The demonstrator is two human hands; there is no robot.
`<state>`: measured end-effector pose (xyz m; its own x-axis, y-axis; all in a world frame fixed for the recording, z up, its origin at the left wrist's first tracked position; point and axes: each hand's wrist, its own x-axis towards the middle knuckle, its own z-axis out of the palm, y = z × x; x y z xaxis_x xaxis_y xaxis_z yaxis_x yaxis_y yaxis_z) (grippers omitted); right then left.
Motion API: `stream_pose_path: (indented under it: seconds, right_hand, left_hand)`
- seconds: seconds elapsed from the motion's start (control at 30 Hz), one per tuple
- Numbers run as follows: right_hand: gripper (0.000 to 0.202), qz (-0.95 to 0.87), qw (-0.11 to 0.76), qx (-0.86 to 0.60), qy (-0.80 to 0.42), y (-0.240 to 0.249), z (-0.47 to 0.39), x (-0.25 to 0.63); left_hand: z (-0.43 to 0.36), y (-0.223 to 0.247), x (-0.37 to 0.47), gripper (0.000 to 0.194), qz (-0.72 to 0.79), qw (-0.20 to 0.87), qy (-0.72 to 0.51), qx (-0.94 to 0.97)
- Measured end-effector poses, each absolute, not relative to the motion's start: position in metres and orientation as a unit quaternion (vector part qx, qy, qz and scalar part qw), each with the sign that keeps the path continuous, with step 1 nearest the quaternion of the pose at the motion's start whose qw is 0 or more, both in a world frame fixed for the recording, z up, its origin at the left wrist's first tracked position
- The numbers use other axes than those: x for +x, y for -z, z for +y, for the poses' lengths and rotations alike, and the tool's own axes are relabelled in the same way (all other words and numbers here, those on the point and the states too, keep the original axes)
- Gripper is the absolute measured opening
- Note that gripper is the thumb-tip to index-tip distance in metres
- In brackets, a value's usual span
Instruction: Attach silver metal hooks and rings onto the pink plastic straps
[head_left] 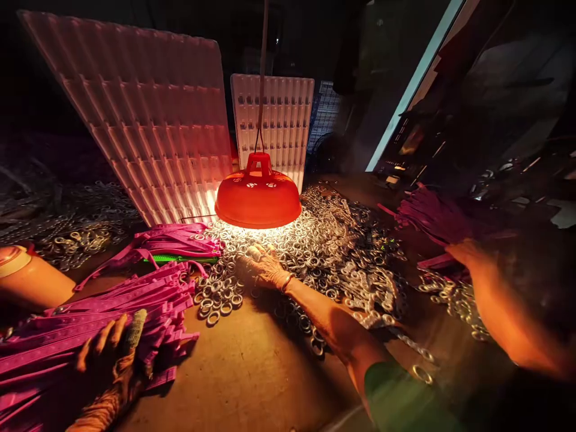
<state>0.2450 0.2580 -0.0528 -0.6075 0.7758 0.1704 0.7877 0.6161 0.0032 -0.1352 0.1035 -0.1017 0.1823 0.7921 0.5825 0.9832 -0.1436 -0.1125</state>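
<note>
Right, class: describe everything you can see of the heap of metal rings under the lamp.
The heap of metal rings is a wide, loose spread of small silvery hoops, shiny where the orange lamp lights them. It lies on the brown table, thinning to scattered rings at its near edge. The right hand rests flat on it, and pink strips lie against its left edge.
</note>
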Motion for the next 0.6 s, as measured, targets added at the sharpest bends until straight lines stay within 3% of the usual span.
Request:
stream_pose_path:
  seconds: [0.13,0.27,0.4,0.6]
  right_hand:
    - [0.063,-0.879,0.085,-0.467,0.053,0.042,0.230,0.243]
    - [0.062,-0.866,0.125,-0.477,0.078,0.048,0.184,0.263]
    - [0.066,-0.883,0.105,-0.449,0.085,0.068,0.145,0.292]
    - [0.056,-0.839,0.116,-0.513,0.138,0.077,0.166,0.313]
  left_hand:
    - [0.110,0.086,-0.128,0.082,-0.578,0.300,0.157,-0.742]
    - [0.111,0.067,-0.118,0.063,-0.584,0.290,0.166,-0.740]
    - [0.113,0.066,-0.116,0.055,-0.603,0.275,0.183,-0.726]
    - [0.112,0.069,-0.117,0.056,-0.588,0.285,0.176,-0.737]
